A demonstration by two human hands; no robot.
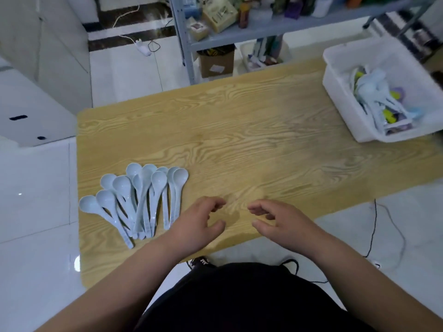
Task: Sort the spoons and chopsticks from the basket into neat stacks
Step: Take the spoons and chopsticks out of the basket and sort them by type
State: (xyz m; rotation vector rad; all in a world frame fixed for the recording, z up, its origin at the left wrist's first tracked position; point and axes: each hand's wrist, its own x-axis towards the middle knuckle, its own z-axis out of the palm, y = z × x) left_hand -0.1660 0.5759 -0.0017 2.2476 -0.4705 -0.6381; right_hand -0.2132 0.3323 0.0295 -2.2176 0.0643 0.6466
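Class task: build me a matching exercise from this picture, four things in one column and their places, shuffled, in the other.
1 spoon pile
2 white basket
3 cardboard box
4 right hand

A far right of table
B floor, under shelf
C near left of table
D empty, over near table edge

Pairs: 1-C, 2-A, 3-B, 4-D

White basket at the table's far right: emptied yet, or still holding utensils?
Not empty. The white basket holds pale blue spoons and coloured items too blurred to name.
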